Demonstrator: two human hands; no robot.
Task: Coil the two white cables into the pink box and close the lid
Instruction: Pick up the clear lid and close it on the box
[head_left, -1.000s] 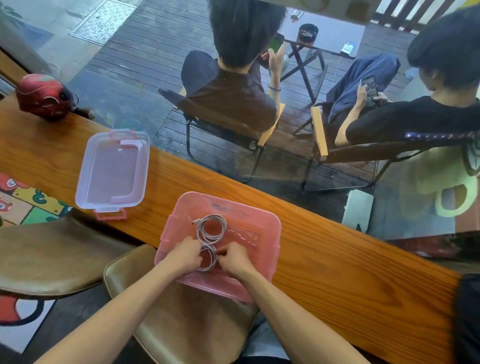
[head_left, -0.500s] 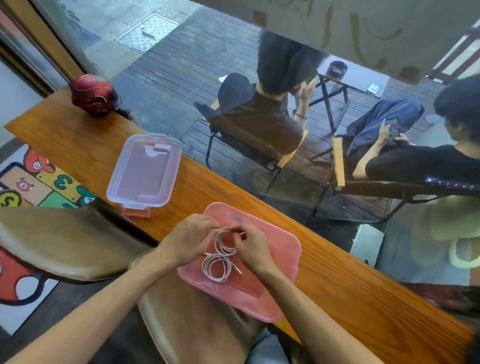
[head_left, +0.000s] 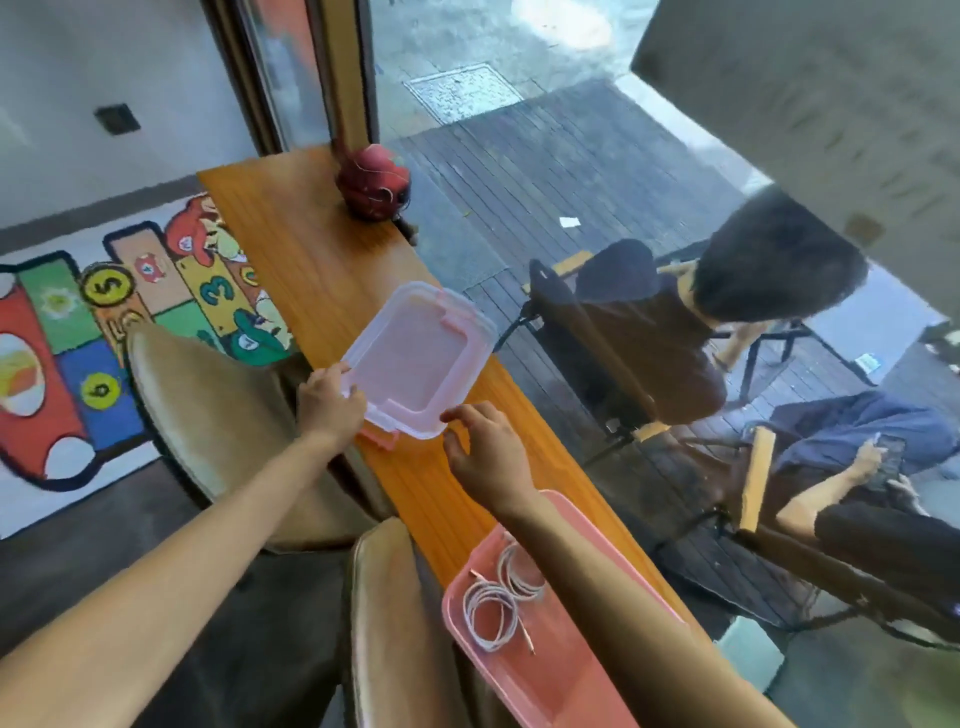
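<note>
Both coiled cables (head_left: 501, 597) now left in pink box (head_left: 566, 691); hands moved far-left to lid (head_left: 415, 358). Left hand (head_left: 330, 402) gripping lid edge, right hand (head_left: 485, 454) open, nearly touching. Closing remains.

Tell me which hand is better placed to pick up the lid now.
Left. The left hand already grips the lid at its near-left edge; the right hand hovers open just short of its near corner.

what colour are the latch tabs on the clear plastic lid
Pink, seen in the head view on the clear plastic lid, at its edges.
</note>
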